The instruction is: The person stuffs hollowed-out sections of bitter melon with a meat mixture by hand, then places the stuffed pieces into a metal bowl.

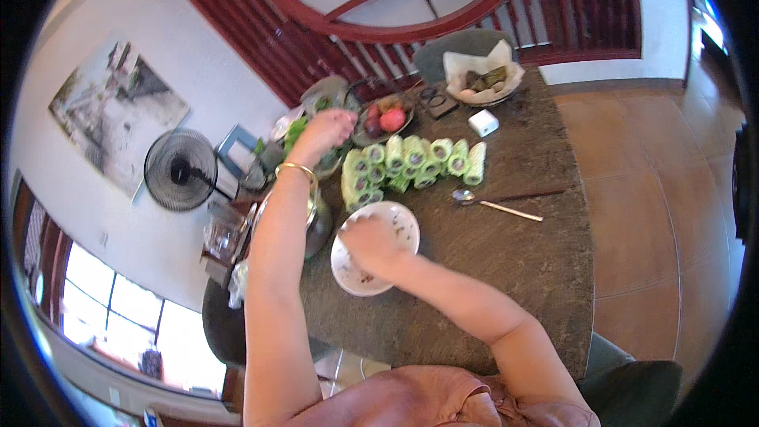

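Note:
My right hand is down inside a white bowl, blurred, with its fingers hidden or smeared. Small dark scraps cling to the bowl's inner wall. Further off, my left hand, a gold bangle on its wrist, hovers beside leafy greens with its fingers curled. Whether it holds anything is unclear. Beyond the white bowl stands a cluster of pale green, bumpy vegetable sections, apparently bitter melon, several with filled centres. Right of them lie a spoon and dark chopsticks.
A fruit bowl, a paper-lined basket and a small white box occupy the far side of the table. A metal pot stands left of the white bowl, partly behind my left arm. A fan is at left.

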Available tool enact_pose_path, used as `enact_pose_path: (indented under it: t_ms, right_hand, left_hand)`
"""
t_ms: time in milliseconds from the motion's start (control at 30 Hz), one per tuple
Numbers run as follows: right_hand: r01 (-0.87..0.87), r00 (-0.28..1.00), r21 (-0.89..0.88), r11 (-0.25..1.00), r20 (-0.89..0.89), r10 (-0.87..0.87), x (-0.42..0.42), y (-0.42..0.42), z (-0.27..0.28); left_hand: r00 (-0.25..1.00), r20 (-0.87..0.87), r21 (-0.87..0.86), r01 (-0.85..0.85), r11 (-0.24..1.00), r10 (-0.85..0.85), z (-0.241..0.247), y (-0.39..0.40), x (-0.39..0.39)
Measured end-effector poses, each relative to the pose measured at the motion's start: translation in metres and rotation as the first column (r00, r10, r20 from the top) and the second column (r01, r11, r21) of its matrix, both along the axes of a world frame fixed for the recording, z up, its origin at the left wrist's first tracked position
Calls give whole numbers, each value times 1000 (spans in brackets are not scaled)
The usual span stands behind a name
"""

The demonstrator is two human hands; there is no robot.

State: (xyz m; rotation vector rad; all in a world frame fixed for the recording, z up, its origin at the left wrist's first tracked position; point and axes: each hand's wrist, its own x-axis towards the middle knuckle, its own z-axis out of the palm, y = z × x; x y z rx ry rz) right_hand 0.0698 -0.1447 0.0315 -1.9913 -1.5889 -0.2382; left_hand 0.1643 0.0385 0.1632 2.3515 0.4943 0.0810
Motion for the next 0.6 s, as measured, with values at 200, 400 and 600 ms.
enact_pose_path:
  t_ms: [200, 400, 600]
  right_hand:
    - [147, 965, 302, 942, -255, -69, 42, -21, 24]
    - [22, 989, 206, 978, -145, 8, 40, -31, 18]
    - [-89, 994, 124, 988, -51, 96, 43, -40, -3]
  left_hand:
    - [958, 284, -232, 93, 968, -24, 47, -41, -104]
    - [945, 203, 222, 209, 952, -255, -7, -47, -192]
    - [892, 440, 161, -195, 968, 106, -37, 45, -245]
